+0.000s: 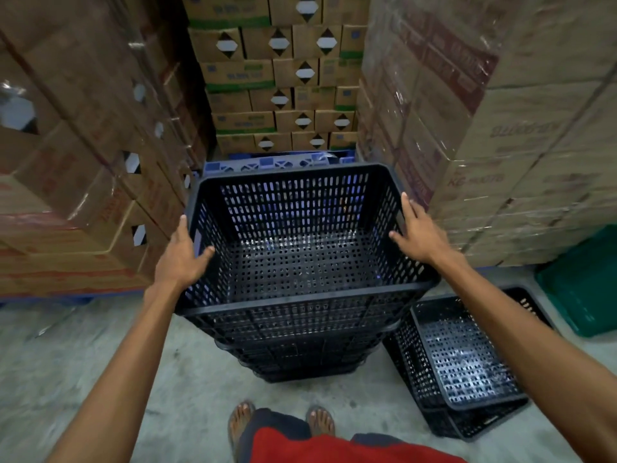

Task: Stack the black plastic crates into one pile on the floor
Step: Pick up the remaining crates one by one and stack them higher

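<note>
Top crate (300, 235) seated on a pile of nested black crates (300, 345) standing on the grey floor (83, 362), between the two hands. Left hand (182, 255) on the left wall of that top crate, near its rim: fingers spread and only loosely curled, thumb hooked over the edge into the inside, palm laid against the outer mesh. Right hand (419, 233) on the right rim, fingers stretched out along the edge, thumb pointing inward over the opening. Neither grip closed tight; both flat and open against the plastic, whether pressing or merely resting cannot be told.

Below and to the right of the right hand, under that forearm, two more black crates (464, 365) nested on the floor, tilted, just beside the pile. Farther right of them, a green crate (587, 282). Beyond both hands, a blue pallet (267, 163) carrying cardboard boxes (277, 75); more wrapped cartons (500, 128) stacked high to either side. Sandalled feet (320, 421) near the bottom edge, behind the pile.
</note>
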{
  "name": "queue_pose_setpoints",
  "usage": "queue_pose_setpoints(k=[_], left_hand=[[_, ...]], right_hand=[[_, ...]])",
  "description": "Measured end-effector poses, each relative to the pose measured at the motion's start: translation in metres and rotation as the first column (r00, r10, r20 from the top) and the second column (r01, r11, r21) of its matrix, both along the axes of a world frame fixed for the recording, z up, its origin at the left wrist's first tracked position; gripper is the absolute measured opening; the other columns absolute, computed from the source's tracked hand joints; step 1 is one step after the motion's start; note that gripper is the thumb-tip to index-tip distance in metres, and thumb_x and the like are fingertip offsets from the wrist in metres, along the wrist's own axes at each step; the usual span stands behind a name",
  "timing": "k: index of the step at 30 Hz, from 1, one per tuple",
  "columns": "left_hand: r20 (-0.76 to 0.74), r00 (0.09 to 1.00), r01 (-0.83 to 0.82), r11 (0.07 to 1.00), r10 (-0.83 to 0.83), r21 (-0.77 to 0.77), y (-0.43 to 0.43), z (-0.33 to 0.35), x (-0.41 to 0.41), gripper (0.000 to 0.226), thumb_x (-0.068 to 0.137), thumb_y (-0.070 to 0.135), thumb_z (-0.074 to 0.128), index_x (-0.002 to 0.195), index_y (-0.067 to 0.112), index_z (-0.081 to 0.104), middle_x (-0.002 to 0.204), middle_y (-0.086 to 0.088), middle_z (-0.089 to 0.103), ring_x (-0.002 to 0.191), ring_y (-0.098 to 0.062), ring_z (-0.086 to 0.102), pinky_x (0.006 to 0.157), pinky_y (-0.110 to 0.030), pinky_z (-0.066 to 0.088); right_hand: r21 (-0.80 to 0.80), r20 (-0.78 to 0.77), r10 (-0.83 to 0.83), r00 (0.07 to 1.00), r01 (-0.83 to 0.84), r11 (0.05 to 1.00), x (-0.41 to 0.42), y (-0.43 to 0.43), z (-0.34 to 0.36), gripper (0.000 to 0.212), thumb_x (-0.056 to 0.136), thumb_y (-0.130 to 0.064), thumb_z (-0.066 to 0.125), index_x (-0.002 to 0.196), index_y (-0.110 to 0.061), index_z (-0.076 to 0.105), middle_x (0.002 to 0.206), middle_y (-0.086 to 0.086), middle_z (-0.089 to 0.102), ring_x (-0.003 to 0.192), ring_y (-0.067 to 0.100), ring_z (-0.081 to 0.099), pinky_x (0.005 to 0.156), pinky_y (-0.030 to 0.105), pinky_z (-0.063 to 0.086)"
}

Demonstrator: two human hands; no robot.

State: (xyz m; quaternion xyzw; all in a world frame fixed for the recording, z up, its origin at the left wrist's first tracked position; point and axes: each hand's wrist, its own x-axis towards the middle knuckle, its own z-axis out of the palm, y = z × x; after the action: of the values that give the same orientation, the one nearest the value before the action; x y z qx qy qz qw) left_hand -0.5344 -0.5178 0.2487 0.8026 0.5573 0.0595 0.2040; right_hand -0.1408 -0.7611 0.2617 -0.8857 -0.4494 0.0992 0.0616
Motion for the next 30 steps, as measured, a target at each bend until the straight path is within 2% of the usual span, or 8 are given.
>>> queue_pose_setpoints(k=[2, 5, 8, 10, 13, 18, 27, 30], left_hand=[[-0.09, 0.991, 0.106, 0.985, -0.095, 0.138, -0.011, -0.005, -0.005, 0.097, 0.091, 0.041, 0.059, 0.156, 0.015, -0.007, 0.166, -0.01, -0.003, 0.152, -0.032, 0.015, 0.109, -0.049, 0.041], [-0.135, 0.981, 0.173, 0.953, -0.142, 0.248, -0.016, -0.007, -0.007, 0.092, 0.092, 0.038, 0.059, 0.157, 0.015, -0.002, 0.165, -0.008, -0.016, 0.154, -0.027, -0.001, 0.111, -0.046, 0.039], [-0.174, 0.974, 0.179, 0.96, -0.143, 0.215, -0.012, -0.008, -0.004, 0.079, 0.093, 0.038, 0.058, 0.156, 0.013, 0.018, 0.165, -0.005, -0.015, 0.154, -0.023, -0.007, 0.115, -0.045, 0.036], [-0.18, 0.974, 0.179, 0.955, -0.138, 0.235, -0.009, -0.011, -0.004, 0.077, 0.092, 0.037, 0.058, 0.155, 0.01, 0.023, 0.166, -0.007, -0.011, 0.154, -0.024, -0.007, 0.12, -0.045, 0.028], [-0.196, 0.969, 0.198, 0.942, -0.148, 0.271, -0.004, -0.015, -0.004, 0.083, 0.092, 0.036, 0.058, 0.156, 0.005, 0.014, 0.165, -0.013, -0.006, 0.154, -0.028, -0.007, 0.123, -0.047, 0.016], [-0.253, 0.955, 0.232, 0.923, -0.156, 0.307, 0.0, -0.019, 0.0, 0.096, 0.09, 0.036, 0.058, 0.155, -0.001, -0.002, 0.165, -0.017, -0.006, 0.153, -0.032, -0.007, 0.124, -0.046, 0.013], [-0.249, 0.959, 0.207, 0.938, -0.138, 0.277, -0.001, -0.016, 0.002, 0.102, 0.087, 0.044, 0.059, 0.156, 0.004, -0.004, 0.165, -0.014, -0.009, 0.153, -0.029, -0.01, 0.124, -0.047, 0.01], [-0.241, 0.962, 0.187, 0.95, -0.126, 0.25, -0.003, -0.014, 0.003, 0.1, 0.088, 0.047, 0.057, 0.156, 0.006, -0.005, 0.165, -0.012, -0.011, 0.153, -0.028, -0.012, 0.124, -0.046, 0.009]], right_hand=[[-0.036, 0.044, 0.08, 0.996, -0.079, 0.996, 0.003, -0.003, -0.003, 0.097, 0.093, -0.045, 0.055, 0.156, -0.015, -0.012, 0.163, 0.005, -0.025, 0.15, 0.035, 0.016, 0.11, 0.052, 0.04], [-0.048, 0.037, 0.162, 0.986, -0.16, 0.986, 0.007, -0.003, -0.005, 0.101, 0.093, -0.044, 0.058, 0.155, -0.01, -0.013, 0.153, 0.001, -0.045, 0.153, 0.031, -0.004, 0.115, 0.053, 0.032], [-0.034, 0.095, 0.156, 0.983, -0.153, 0.988, 0.002, -0.004, -0.006, 0.099, 0.092, -0.043, 0.058, 0.156, -0.007, -0.01, 0.159, 0.003, -0.035, 0.153, 0.031, 0.001, 0.113, 0.05, 0.037], [-0.02, 0.14, 0.137, 0.981, -0.136, 0.991, -0.001, -0.004, -0.007, 0.097, 0.093, -0.041, 0.058, 0.156, -0.005, -0.007, 0.163, 0.006, -0.025, 0.153, 0.03, 0.006, 0.112, 0.048, 0.039], [0.0, 0.162, 0.12, 0.979, -0.121, 0.993, -0.001, -0.001, -0.006, 0.095, 0.093, -0.039, 0.057, 0.156, -0.003, -0.004, 0.163, 0.009, -0.022, 0.154, 0.029, 0.003, 0.113, 0.047, 0.038], [-0.024, 0.161, 0.15, 0.975, -0.148, 0.989, 0.005, 0.003, -0.009, 0.098, 0.092, -0.041, 0.059, 0.156, -0.003, -0.005, 0.163, 0.006, -0.023, 0.154, 0.027, 0.001, 0.111, 0.045, 0.042], [-0.007, 0.1, 0.152, 0.983, -0.152, 0.988, 0.01, 0.002, -0.009, 0.101, 0.089, -0.042, 0.061, 0.156, -0.006, -0.006, 0.162, -0.001, -0.027, 0.151, 0.027, 0.017, 0.108, 0.043, 0.044], [0.052, 0.076, 0.128, 0.989, -0.133, 0.99, 0.01, 0.003, -0.009, 0.096, 0.091, -0.04, 0.06, 0.157, -0.009, -0.002, 0.165, -0.003, -0.018, 0.15, 0.024, 0.02, 0.11, 0.041, 0.043]])
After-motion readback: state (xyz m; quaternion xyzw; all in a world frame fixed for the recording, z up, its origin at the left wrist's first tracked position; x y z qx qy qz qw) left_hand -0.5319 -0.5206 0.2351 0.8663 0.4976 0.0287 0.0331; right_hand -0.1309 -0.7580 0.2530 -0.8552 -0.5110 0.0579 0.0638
